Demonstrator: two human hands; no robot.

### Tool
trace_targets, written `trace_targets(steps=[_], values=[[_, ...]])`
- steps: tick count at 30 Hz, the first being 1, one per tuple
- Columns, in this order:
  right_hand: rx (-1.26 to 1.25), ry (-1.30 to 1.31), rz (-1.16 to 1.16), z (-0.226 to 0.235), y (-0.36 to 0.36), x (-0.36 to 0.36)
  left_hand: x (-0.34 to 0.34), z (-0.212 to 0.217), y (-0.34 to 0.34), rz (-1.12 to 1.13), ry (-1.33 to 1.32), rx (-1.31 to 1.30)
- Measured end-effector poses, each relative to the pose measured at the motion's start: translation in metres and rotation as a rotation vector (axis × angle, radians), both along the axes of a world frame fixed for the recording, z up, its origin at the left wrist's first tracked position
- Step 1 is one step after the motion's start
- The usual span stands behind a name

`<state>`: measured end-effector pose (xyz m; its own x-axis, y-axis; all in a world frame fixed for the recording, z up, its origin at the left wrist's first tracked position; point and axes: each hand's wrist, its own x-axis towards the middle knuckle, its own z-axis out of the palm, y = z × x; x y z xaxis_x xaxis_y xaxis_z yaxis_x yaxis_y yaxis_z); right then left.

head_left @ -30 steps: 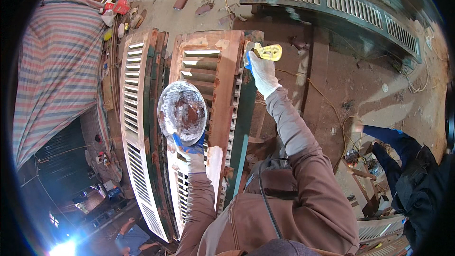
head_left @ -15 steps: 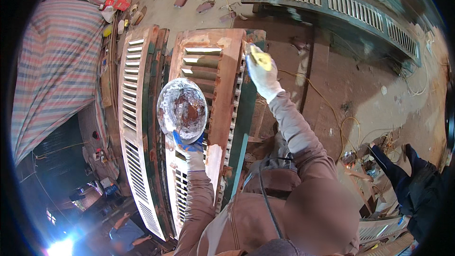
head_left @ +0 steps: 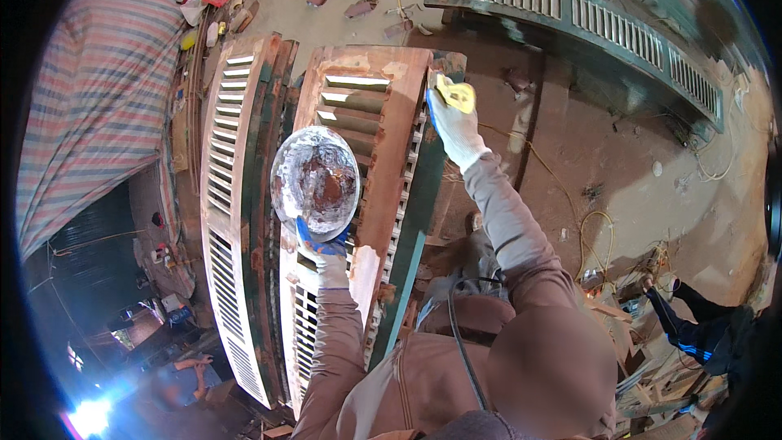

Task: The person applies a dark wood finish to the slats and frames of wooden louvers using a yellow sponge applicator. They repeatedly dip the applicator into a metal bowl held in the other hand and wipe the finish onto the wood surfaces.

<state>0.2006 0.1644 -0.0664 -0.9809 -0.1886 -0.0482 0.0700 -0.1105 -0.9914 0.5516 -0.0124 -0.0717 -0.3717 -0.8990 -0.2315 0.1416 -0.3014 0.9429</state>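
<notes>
A round metal bowl, smeared with white and holding reddish-brown paste, is held in my left hand, gloved in white and blue. It hangs over a wooden louvered shutter with reddish patches on its frame. My right hand, in a similar glove, is closed around a yellow-handled scraper. The scraper is at the shutter's far right corner; glove and handle hide most of its blade. Below that right edge shows a dark green panel edge.
Another louvered shutter stands to the left, and a dark green one lies far right. A striped sheet hangs at left. A yellow cord trails across the floor. Other people are at lower right and lower left, near a bright light.
The scraper's yellow handle has turned slightly in my right hand, which stays by the shutter's corner. My left hand still holds the bowl. The whole view has shifted a little.
</notes>
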Motion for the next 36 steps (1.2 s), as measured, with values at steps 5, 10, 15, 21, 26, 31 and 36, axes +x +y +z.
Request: trace_targets(steps=[5,10,15,21,26,31,36], values=[[-0.246,-0.24,0.018,0.001,0.037,-0.009,-0.011,0.005,0.01,-0.038,-0.025,0.033],[-0.375,-0.37,-0.013,0.021,0.023,-0.019,-0.033,0.048,0.024,0.06,0.039,0.259],[-0.358,-0.401,-0.09,0.021,0.023,-0.037,-0.029,0.045,0.026,0.073,0.059,0.226],[-0.407,-0.446,-0.07,0.01,0.014,-0.03,-0.035,0.047,0.024,0.098,0.067,0.261],[-0.363,-0.301,-0.057,0.022,-0.004,-0.027,-0.038,0.048,0.027,0.115,0.044,0.222],[0.534,0.162,-0.061,0.029,-0.018,-0.033,-0.039,0.049,0.026,0.073,0.063,0.213],[0.278,0.327,-0.051,0.022,0.009,-0.001,-0.049,0.067,0.03,-0.007,0.04,0.269]])
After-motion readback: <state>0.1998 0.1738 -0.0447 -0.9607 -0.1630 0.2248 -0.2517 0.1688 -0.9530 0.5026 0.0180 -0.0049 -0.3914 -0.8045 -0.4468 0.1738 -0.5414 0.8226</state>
